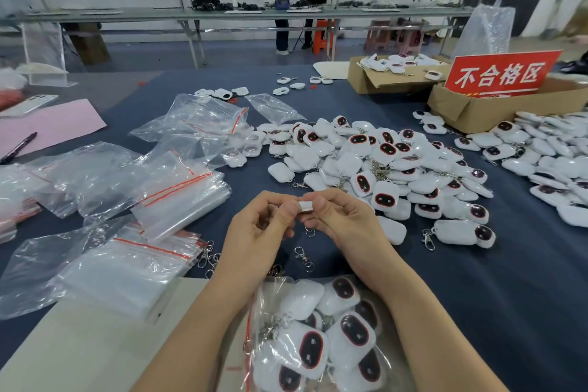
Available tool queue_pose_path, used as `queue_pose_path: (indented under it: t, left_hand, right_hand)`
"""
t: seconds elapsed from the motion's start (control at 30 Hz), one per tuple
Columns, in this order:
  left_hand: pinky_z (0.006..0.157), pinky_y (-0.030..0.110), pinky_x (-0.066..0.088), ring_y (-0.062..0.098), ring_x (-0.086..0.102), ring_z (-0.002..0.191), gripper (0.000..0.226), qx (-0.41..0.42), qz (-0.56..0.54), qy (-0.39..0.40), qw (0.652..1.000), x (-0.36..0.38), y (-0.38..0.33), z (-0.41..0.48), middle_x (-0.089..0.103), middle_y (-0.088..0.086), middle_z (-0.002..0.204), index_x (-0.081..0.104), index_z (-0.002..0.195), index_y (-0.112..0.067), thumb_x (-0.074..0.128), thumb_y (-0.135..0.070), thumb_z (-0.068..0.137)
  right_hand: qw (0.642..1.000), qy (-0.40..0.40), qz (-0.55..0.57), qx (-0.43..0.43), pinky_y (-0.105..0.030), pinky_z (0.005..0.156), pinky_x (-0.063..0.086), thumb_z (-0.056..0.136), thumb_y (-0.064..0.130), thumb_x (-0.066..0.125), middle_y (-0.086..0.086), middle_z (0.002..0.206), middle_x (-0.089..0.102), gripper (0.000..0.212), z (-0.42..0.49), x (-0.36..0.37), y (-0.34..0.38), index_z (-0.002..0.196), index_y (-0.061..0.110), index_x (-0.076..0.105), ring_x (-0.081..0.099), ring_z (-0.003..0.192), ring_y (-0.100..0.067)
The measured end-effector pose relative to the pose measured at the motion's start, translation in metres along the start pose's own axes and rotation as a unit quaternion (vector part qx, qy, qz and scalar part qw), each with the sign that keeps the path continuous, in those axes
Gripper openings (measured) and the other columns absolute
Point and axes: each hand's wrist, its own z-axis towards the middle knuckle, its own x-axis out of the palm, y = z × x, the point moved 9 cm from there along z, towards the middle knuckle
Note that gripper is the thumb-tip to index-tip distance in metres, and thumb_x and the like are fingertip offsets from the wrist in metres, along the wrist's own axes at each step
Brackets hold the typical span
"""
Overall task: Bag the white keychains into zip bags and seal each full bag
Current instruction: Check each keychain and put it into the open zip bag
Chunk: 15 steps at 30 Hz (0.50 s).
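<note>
From the head view, both hands meet above the middle of the tabletop (477, 296), which is covered in dark blue cloth. The left hand (267, 219) and right hand (337, 216) have their fingers curled, and thumbs and fingertips pinch one white keychain (305, 204) between them; only a sliver of it shows. Under the wrists, at the near edge, lies a zip bag (318, 344) well filled with keychains. Its red zip strip runs down its left side, and I cannot tell whether it is pressed closed. The loose pile of keychains (381, 162) sprawls just beyond the hands, towards the right edge. Empty zip bags (178, 197) are heaped on the left side.

To my eye, the filled bag could shed pieces if a forearm drags it while its mouth is unsealed. The metal clasps (302, 256) lying loose near the hands look liable to snag one another. The red sign (502, 73) on the cardboard box (477, 111) at the far right reads "不合格区". Its stock lies close to the main pile, so the two could get mixed.
</note>
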Motion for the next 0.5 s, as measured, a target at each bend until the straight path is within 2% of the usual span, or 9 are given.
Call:
queue_pose_path:
  t: [0.1, 0.17, 0.23, 0.3, 0.4, 0.5]
  left_hand:
    - [0.075, 0.025, 0.056, 0.011, 0.067, 0.077, 0.013, -0.001, 0.001, 0.007, 1.0, 0.0, 0.001, -0.001, 0.072, -0.003, 0.085, 0.071, 0.102, -0.038, 0.062, -0.045, 0.095]
    - [0.083, 0.036, 0.058, 0.017, 0.067, 0.088, 0.014, -0.013, 0.005, 0.008, 1.0, 0.001, 0.005, -0.001, 0.073, -0.004, 0.097, 0.068, 0.108, -0.041, 0.066, -0.043, 0.095]
    - [0.092, 0.047, 0.056, 0.022, 0.066, 0.097, 0.021, -0.031, 0.008, 0.004, 0.999, 0.002, 0.009, 0.0, 0.071, -0.006, 0.105, 0.065, 0.11, -0.043, 0.066, -0.04, 0.089]
    - [0.095, 0.052, 0.054, 0.022, 0.065, 0.098, 0.024, -0.037, 0.005, 0.003, 0.999, 0.002, 0.009, 0.0, 0.07, -0.009, 0.107, 0.064, 0.109, -0.044, 0.065, -0.037, 0.086]
    - [0.093, 0.052, 0.054, 0.022, 0.066, 0.097, 0.028, -0.037, 0.006, -0.005, 0.999, 0.001, 0.009, 0.0, 0.069, -0.008, 0.105, 0.063, 0.112, -0.047, 0.064, -0.036, 0.086]
    - [0.089, 0.044, 0.056, 0.018, 0.068, 0.09, 0.027, -0.038, 0.024, -0.022, 0.999, -0.001, 0.013, 0.003, 0.07, -0.007, 0.095, 0.061, 0.118, -0.045, 0.065, -0.031, 0.095]
  right_hand:
    - [1.0, 0.0, -0.004, 0.002, -0.023, 0.089, 0.054, 0.088, 0.037, 0.071, -0.005, 0.112, 0.076, 0.023, 0.0, -0.001, 0.0, 0.104, 0.023, 0.078, 0.071, 0.102, -0.017]
    - [1.0, 0.012, 0.002, 0.001, -0.024, 0.095, 0.053, 0.093, 0.025, 0.07, -0.002, 0.121, 0.073, 0.02, 0.0, 0.0, -0.001, 0.111, 0.024, 0.076, 0.068, 0.114, -0.018]
    - [1.0, 0.025, 0.005, 0.001, -0.025, 0.101, 0.051, 0.096, 0.009, 0.066, -0.001, 0.124, 0.072, 0.03, 0.001, 0.002, -0.002, 0.119, 0.025, 0.072, 0.066, 0.118, -0.018]
    - [1.0, 0.021, 0.003, 0.008, -0.025, 0.103, 0.05, 0.096, 0.002, 0.064, 0.001, 0.124, 0.072, 0.037, 0.002, 0.002, -0.004, 0.122, 0.027, 0.07, 0.065, 0.12, -0.017]
    - [1.0, 0.01, 0.001, 0.02, -0.024, 0.102, 0.05, 0.094, 0.003, 0.066, 0.0, 0.121, 0.074, 0.037, 0.003, 0.0, -0.007, 0.122, 0.026, 0.069, 0.066, 0.119, -0.016]
    - [1.0, -0.013, -0.014, 0.011, -0.02, 0.1, 0.05, 0.093, 0.004, 0.069, 0.004, 0.119, 0.074, 0.037, 0.003, -0.003, -0.006, 0.12, 0.028, 0.069, 0.067, 0.118, -0.012]
